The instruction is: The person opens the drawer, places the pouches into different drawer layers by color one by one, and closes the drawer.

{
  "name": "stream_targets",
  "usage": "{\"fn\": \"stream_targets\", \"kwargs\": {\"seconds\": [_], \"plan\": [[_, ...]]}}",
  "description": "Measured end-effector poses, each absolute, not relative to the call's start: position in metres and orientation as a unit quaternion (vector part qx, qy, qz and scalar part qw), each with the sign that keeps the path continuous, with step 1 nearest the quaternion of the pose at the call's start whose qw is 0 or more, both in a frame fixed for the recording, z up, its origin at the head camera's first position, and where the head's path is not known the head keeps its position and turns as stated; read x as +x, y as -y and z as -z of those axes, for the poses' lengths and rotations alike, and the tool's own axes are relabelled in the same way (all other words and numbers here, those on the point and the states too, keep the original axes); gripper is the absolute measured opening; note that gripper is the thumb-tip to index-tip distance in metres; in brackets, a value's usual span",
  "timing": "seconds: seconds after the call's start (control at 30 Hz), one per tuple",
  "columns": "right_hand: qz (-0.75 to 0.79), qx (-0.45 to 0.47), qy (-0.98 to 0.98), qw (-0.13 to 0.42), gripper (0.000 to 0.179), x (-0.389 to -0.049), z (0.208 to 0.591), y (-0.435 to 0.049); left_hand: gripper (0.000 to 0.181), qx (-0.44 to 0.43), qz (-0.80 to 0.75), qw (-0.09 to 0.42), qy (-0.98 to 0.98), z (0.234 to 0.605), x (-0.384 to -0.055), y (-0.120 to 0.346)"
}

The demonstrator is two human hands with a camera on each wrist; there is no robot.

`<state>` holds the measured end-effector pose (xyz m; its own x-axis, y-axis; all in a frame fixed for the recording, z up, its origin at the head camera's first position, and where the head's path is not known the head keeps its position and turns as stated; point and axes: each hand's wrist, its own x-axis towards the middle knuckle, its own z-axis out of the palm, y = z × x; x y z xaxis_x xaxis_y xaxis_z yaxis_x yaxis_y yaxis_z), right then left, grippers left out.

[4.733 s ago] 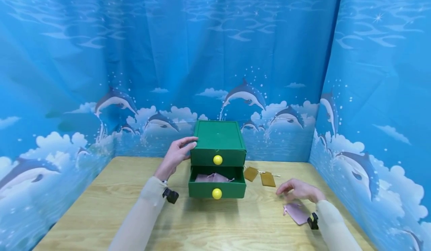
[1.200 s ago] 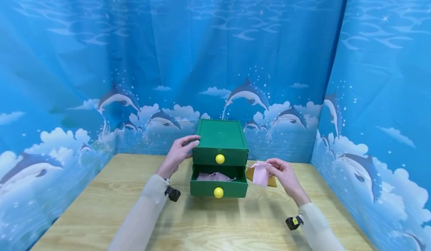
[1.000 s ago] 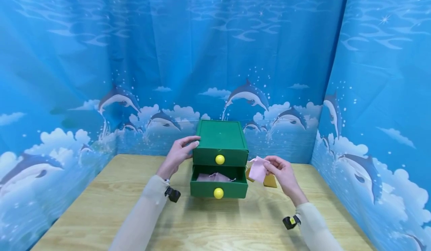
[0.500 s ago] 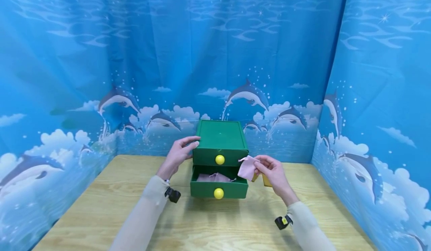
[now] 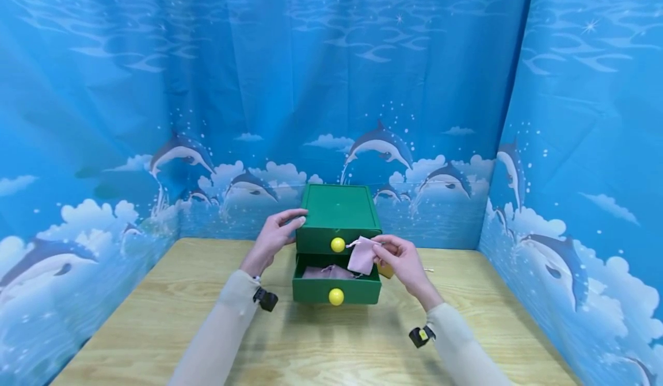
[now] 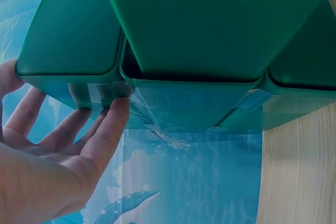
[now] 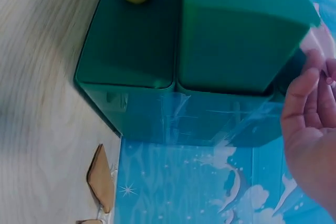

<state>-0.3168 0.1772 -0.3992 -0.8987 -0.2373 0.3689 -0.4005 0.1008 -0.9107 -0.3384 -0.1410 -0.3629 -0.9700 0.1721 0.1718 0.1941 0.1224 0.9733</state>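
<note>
A green drawer unit (image 5: 339,206) with yellow knobs stands on the table, its middle drawer (image 5: 313,291) pulled out. Pale pink-mauve drawstring pouches (image 5: 326,272) lie in that drawer; how many, I cannot tell. My right hand (image 5: 403,259) pinches another pink drawstring pouch (image 5: 360,256) by its edge, just above the drawer's right side. In the right wrist view this pouch is partly hidden behind my fingers. My left hand (image 5: 275,237) rests against the unit's upper left side, its fingers (image 6: 113,124) fairly straight and touching the side wall.
Mustard-brown pouches (image 7: 101,179) lie on the table right of the unit, mostly hidden by my right hand in the head view. Below the pulled-out drawer is a lower one (image 7: 128,40) pushed in. A dolphin-print curtain (image 5: 259,87) closes off the back and sides.
My right hand has picked up the pink pouch from the table's right side and carried it left, over the pulled-out drawer. The left hand stays at the unit.
</note>
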Motion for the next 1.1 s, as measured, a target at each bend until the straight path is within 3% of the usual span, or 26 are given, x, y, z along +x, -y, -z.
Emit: {"fn": "stream_targets", "kwargs": {"seconds": [0.6,1.1], "plan": [[-0.445,0.230,0.861,0.084,0.010,-0.309,0.403,-0.155,0.041,-0.116,0.652,0.007,0.749,0.364,-0.339,0.141],[-0.486,0.170,0.850,0.115,0.016,-0.301,0.403,-0.160,0.042,-0.126,0.649,-0.003,0.751,0.343,-0.316,0.138]]}}
